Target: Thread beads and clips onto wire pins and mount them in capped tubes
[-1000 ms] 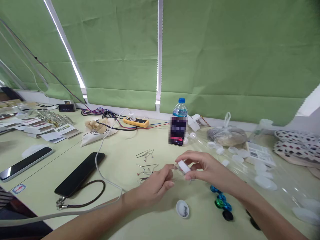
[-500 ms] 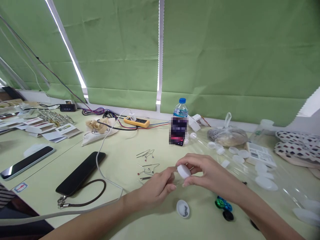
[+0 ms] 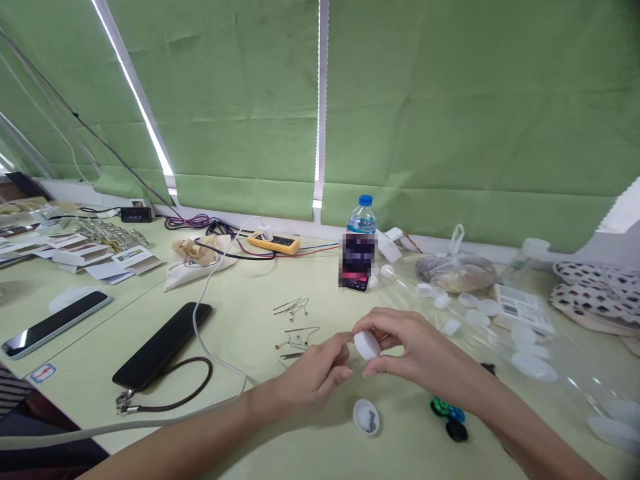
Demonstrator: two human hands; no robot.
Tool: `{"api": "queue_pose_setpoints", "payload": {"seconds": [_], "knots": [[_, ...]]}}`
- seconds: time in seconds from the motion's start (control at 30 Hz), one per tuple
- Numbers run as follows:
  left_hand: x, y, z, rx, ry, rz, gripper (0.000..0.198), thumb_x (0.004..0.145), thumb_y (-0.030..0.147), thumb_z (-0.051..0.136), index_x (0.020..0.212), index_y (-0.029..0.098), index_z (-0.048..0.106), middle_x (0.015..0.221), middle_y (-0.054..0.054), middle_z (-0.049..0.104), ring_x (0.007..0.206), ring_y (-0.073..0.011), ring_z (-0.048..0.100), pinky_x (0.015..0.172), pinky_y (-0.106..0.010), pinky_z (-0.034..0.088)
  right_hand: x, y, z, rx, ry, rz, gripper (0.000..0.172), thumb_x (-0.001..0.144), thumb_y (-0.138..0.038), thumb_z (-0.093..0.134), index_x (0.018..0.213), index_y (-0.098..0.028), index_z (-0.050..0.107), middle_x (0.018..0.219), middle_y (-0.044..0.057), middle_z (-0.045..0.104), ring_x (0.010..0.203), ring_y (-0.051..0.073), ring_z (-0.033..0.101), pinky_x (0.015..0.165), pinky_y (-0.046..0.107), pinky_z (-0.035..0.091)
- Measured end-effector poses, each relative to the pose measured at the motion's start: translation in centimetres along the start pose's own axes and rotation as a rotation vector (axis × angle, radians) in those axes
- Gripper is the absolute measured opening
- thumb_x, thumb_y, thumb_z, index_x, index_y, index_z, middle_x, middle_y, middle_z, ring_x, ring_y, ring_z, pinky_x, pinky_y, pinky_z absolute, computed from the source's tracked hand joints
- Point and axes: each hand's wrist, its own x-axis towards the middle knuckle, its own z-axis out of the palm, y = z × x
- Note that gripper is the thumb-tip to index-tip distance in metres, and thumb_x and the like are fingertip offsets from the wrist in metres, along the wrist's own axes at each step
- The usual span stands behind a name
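My right hand [image 3: 413, 350] pinches a small white cap [image 3: 367, 345] between thumb and fingers, above the pale green table [image 3: 240, 313]. My left hand [image 3: 313, 377] is curled closed just left of the cap, its fingertips at something small and clear that I cannot make out. Below the hands an upturned white cap [image 3: 365, 417] with small dark bits in it rests on the table. A few thin metal pins [image 3: 293, 327] lie just left of the hands.
A black phone [image 3: 161, 345] with a lanyard and white cable lies at left, another phone [image 3: 53, 324] farther left. A water bottle [image 3: 361, 230], yellow meter [image 3: 274, 243], cloth bag [image 3: 197, 261], plastic bag [image 3: 454, 270], several white caps [image 3: 500, 327] and coloured discs [image 3: 447, 412] surround the hands.
My right hand has turned the white cap and shifted it slightly up and left, closer to my left hand. The left hand has hardly moved.
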Motion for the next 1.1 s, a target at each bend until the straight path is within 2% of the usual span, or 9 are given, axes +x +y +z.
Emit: {"api": "queue_pose_setpoints", "payload": {"seconds": [0.37, 0.77, 0.87, 0.97, 1.1], "knots": [[-0.2, -0.1, 0.2, -0.018, 0.023, 0.012, 0.062, 0.096, 0.062, 0.020, 0.131, 0.017, 0.040, 0.084, -0.002, 0.050, 0.071, -0.0166, 0.045, 0.068, -0.029, 0.037, -0.1, 0.6, 0.4, 0.048, -0.007, -0.029, 0.024, 0.077, -0.018, 0.075, 0.099, -0.024, 0.070, 0.100, -0.001, 0.066, 0.088, 0.016, 0.064, 0.082, 0.027, 0.053], [-0.3, -0.4, 0.4, -0.045, 0.045, 0.048, 0.061, 0.095, 0.062, 0.022, 0.126, 0.015, 0.043, 0.078, -0.001, 0.048, 0.067, -0.0159, 0.043, 0.063, -0.028, 0.035, -0.2, 0.1, 0.7, -0.022, 0.010, -0.054, 0.024, 0.079, -0.019, 0.071, 0.102, -0.025, 0.070, 0.100, 0.002, 0.068, 0.089, 0.019, 0.063, 0.080, 0.031, 0.052], [-0.2, -0.5, 0.7, -0.173, 0.057, 0.041, 0.054, 0.096, 0.059, 0.028, 0.123, 0.016, 0.044, 0.078, 0.000, 0.048, 0.066, -0.0144, 0.044, 0.063, -0.027, 0.037, -0.2, 0.1, 0.7, -0.047, 0.034, -0.040, 0.028, 0.080, -0.020, 0.069, 0.107, -0.025, 0.070, 0.106, 0.002, 0.068, 0.093, 0.020, 0.063, 0.083, 0.032, 0.051], [0.1, -0.2, 1.0, -0.424, 0.088, 0.059, 0.046, 0.097, 0.053, 0.036, 0.125, 0.018, 0.041, 0.085, -0.002, 0.051, 0.073, -0.0149, 0.052, 0.067, -0.028, 0.043, -0.4, -0.1, 0.2, -0.064, 0.089, 0.032, 0.034, 0.089, -0.029, 0.060, 0.123, -0.027, 0.063, 0.107, 0.003, 0.069, 0.093, 0.021, 0.064, 0.082, 0.034, 0.050], [0.4, -0.1, 1.0, -0.646, 0.170, 0.125, 0.055, 0.098, 0.043, 0.045, 0.143, 0.028, 0.018, 0.106, -0.007, 0.052, 0.096, -0.0190, 0.057, 0.083, -0.035, 0.045, -0.8, -0.6, -1.0, -0.149, 0.170, 0.067, 0.039, 0.099, -0.045, 0.040, 0.126, -0.026, 0.060, 0.111, 0.005, 0.070, 0.102, 0.025, 0.063, 0.085, 0.038, 0.049]]}}
